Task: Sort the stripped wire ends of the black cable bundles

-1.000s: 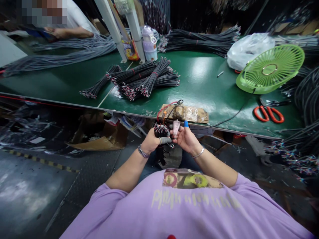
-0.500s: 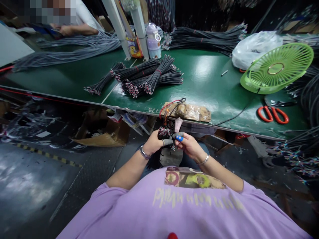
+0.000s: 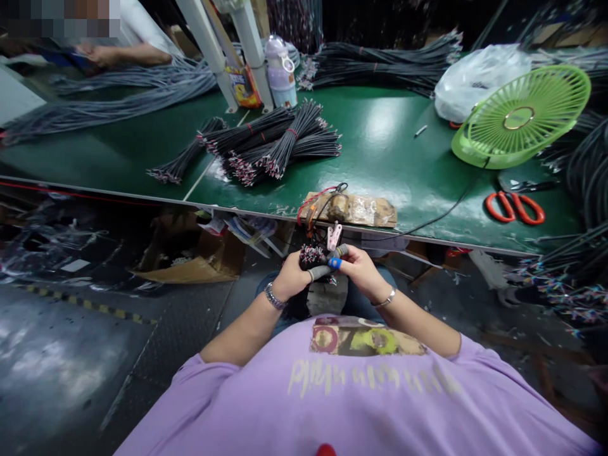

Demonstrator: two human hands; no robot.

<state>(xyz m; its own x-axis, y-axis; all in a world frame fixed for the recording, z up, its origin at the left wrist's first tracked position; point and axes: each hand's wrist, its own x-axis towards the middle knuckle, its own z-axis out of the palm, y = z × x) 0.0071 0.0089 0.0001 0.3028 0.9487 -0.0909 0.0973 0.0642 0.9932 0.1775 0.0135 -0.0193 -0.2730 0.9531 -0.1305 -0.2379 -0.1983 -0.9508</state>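
Note:
My left hand [image 3: 291,277] is wrapped round a bundle of black cables [image 3: 311,254] with reddish and white stripped ends, just below the bench edge. My right hand [image 3: 365,275] is closed in a pinch at the right side of that bundle, its fingertips close to my left thumb. Grey covers wrap some fingertips, and blue tape circles one finger of my right hand. Whatever lies between the right fingertips is too small to make out. Just above them, a pale pink clip-like piece [image 3: 334,236] hangs at the front of a wooden block [image 3: 373,211] with wires.
Tied black cable bundles [image 3: 285,142] lie on the green bench [image 3: 375,120]. To the right are a green fan [image 3: 520,118], orange-handled scissors [image 3: 515,208] and a plastic bag [image 3: 479,82]. A bottle [image 3: 282,73] stands by the posts. Another person's hand [image 3: 101,56] is at the far left.
My right fingers have shifted against the bundle, with the grey-covered fingertip now higher beside the pink piece. That piece shows a different side. The whole view has moved slightly.

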